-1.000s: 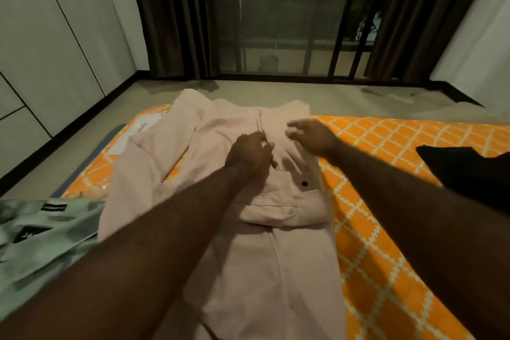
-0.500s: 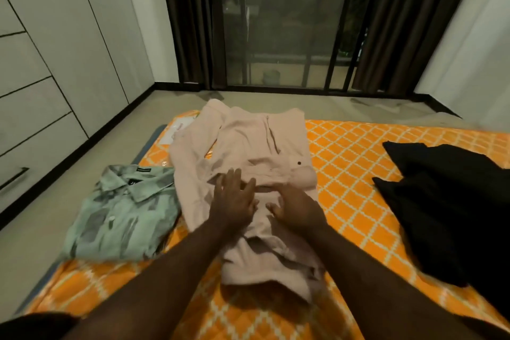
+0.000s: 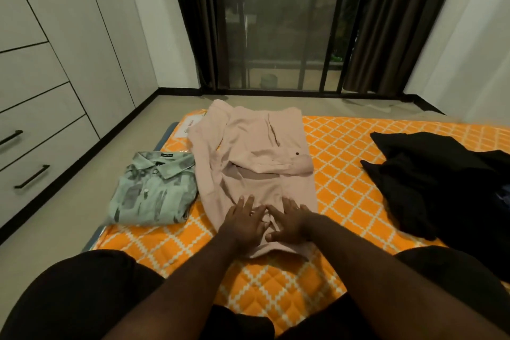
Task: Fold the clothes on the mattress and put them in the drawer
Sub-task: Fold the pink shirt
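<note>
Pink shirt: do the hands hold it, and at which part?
Nothing is gripped. The left hand and right hand lie flat, fingers straight, pressing the pink shirt at its near end.

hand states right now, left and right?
Left hand: open, fingers flat on the pink shirt, holding nothing.
Right hand: open, flat on the same shirt, holding nothing.

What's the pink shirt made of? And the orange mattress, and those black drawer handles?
The pink shirt looks like thin matte woven cloth, maybe cotton: it creases softly. The mattress has a quilted fabric cover, with stitched puffy diamonds. The drawer handles look like matte black metal bars, though it could be plastic.
</note>
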Demonstrator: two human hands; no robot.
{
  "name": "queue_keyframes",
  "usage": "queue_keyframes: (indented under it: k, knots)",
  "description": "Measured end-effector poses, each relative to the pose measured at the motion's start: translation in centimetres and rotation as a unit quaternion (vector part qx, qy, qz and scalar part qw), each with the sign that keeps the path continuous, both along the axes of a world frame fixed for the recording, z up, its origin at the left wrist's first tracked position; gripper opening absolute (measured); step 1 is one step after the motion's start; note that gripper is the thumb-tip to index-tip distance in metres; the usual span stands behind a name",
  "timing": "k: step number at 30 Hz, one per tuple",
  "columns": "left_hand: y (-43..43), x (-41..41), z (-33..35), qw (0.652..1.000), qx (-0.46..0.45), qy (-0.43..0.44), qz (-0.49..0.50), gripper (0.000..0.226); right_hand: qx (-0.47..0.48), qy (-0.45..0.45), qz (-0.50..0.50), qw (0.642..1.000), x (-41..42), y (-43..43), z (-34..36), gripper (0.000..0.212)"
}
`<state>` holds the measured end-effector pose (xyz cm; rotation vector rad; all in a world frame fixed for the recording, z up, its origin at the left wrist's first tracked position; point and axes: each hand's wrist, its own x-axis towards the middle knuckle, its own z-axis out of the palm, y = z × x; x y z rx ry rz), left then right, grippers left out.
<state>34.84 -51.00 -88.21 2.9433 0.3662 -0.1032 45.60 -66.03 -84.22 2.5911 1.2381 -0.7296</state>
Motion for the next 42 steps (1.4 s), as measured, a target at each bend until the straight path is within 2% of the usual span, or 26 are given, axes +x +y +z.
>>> queue_keyframes:
  k: [3,5,8,10,11,12,13,14,16,17,20,23,24,26,28,31,34,36,38,40,42]
  knots:
    - [-0.3,-0.2,0.5,1.000,-0.019,0.015,-0.003,0.059,-0.029,0.016,-0.006,0.999,-0.1,0.5,0.3,0.104]
    - [-0.1,0.1,1.0,0.999,-0.033,0.023,0.006,0.059,-0.014,0.044,-0.019,0.999,-0.1,0.6,1.3,0.103]
    - [1.2,1.3,2.1,0.997,-0.058,-0.025,0.054,0.053,0.085,0.074,-0.036,0.993,1.3,1.1,2.9,0.076]
    - [2.1,2.2,3.1,0.990,-0.058,-0.080,0.101,0.049,0.188,0.055,-0.099,0.976,2.8,1.6,3.0,0.061]
    - [2.6,2.7,3.6,0.987,-0.052,-0.098,0.120,0.051,0.250,0.055,-0.150,0.955,3.7,1.9,2.8,0.053]
    - [3.1,3.1,4.1,0.984,-0.035,-0.114,0.131,0.053,0.320,0.080,-0.215,0.919,4.4,2.3,2.6,0.042]
    - [3.6,3.5,4.6,0.981,-0.015,-0.131,0.140,0.054,0.392,0.139,-0.289,0.862,5.2,2.6,2.3,0.029]
    - [4.3,4.0,5.1,0.977,0.003,-0.150,0.149,0.054,0.455,0.223,-0.360,0.784,5.9,3.0,2.4,0.018]
    - [5.9,5.1,5.2,0.970,0.010,-0.169,0.176,0.054,0.520,0.380,-0.458,0.613,6.7,3.6,2.4,0.015]
    - [6.7,5.9,5.1,0.966,0.001,-0.169,0.193,0.054,0.530,0.427,-0.478,0.556,7.5,3.9,2.2,0.016]
    - [8.9,7.8,4.5,0.960,-0.064,-0.168,0.215,0.054,0.561,0.494,-0.507,0.429,9.6,5.2,1.3,0.023]
    - [10.7,9.7,3.9,0.951,-0.136,-0.177,0.212,0.048,0.587,0.490,-0.544,0.345,11.6,6.3,1.0,0.028]
    - [11.2,10.4,3.8,0.951,-0.144,-0.179,0.208,0.041,0.596,0.490,-0.545,0.329,12.0,6.4,1.0,0.025]
    - [11.7,11.7,3.8,0.951,-0.141,-0.194,0.197,0.020,0.607,0.484,-0.543,0.321,13.4,6.6,0.5,0.016]
    - [11.7,12.8,4.1,0.949,-0.141,-0.218,0.177,0.025,0.612,0.469,-0.544,0.331,14.4,6.7,0.3,0.012]
    - [10.6,13.5,5.0,0.946,-0.137,-0.259,0.138,0.030,0.649,0.459,-0.536,0.284,15.2,6.7,0.6,0.012]
    - [9.1,14.1,5.9,0.947,-0.107,-0.293,0.072,0.033,0.689,0.438,-0.519,0.254,15.5,6.5,2.0,0.014]
    - [7.8,14.4,6.6,0.947,-0.093,-0.308,0.016,0.039,0.707,0.421,-0.512,0.246,15.5,6.2,3.1,0.015]
    - [6.1,14.2,7.6,0.949,-0.116,-0.293,-0.002,0.043,0.729,0.410,-0.500,0.227,15.2,5.9,4.7,0.014]
    - [5.0,14.2,8.1,0.952,-0.150,-0.266,0.004,0.032,0.750,0.410,-0.474,0.212,15.2,5.4,6.0,0.011]
    - [4.1,13.9,8.9,0.946,-0.227,-0.229,-0.017,0.028,0.765,0.432,-0.441,0.185,15.4,4.6,7.2,0.018]
